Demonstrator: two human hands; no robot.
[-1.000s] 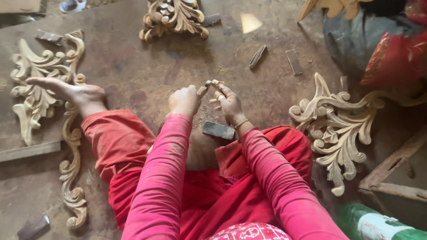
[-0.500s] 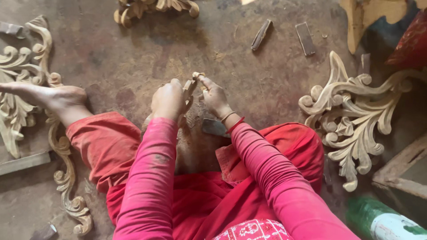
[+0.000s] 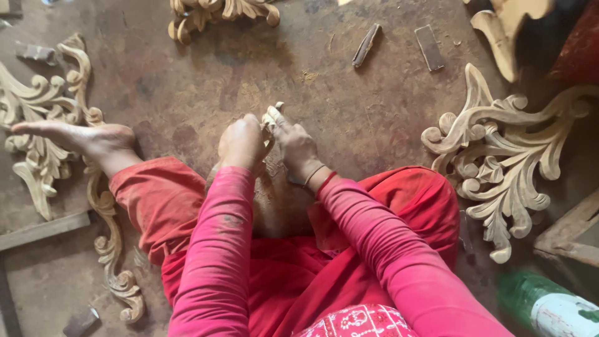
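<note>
A small pale piece of carved wood (image 3: pixel 272 116) is held up between the two hands, just above the dusty brown floor (image 3: pixel 206 75) and in front of the red-trousered knees. The left hand (image 3: pixel 242 143) is closed around its lower part with the fingers curled together, while the fingers of the right hand (image 3: pixel 296 145) are pinched on its upper edge; what exactly is pressed against the wood cannot be told. Larger pale scrolled carvings are laid around: one to the right (image 3: pixel 499 162), one at the far left under a bare foot (image 3: pixel 81 138), and one at the top (image 3: pixel 218 12). These appear fully shaped, so the small piece is judged to be the one in hand, with finishing apparently left. Two flat dark blocks (image 3: pixel 399 45) lie untouched further off.
</note>
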